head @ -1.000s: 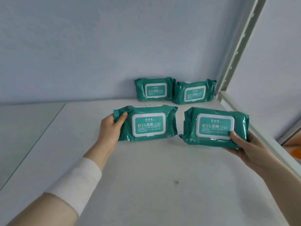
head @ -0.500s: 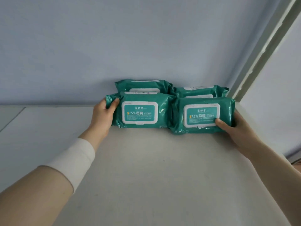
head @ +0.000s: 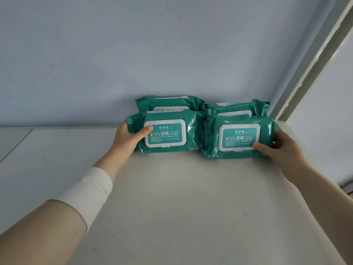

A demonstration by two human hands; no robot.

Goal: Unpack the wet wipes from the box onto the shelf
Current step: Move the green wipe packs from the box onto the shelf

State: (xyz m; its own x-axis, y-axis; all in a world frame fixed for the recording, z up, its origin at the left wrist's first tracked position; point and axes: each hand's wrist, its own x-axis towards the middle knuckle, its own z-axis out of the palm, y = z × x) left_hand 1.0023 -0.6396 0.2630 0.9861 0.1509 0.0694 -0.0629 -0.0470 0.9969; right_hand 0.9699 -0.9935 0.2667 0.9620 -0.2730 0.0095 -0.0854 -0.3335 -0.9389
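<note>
shelf: flat white matte shelf [head: 172, 197], 4 packs
L hand [head: 126, 139]: fingers clamp glossy teal plastic front-L wipe pack [head: 191, 129]
R hand [head: 284, 150]: fingers clamp front-R wipe pack [head: 212, 138]

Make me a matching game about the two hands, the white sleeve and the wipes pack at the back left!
Things:
1. left hand
2. right hand
3. white sleeve
4. back left pack

Places:
A. grips the front right pack
B. on the left arm
C. grips the front left pack
D. behind the front left pack

Pairs: 1-C, 2-A, 3-B, 4-D
</note>
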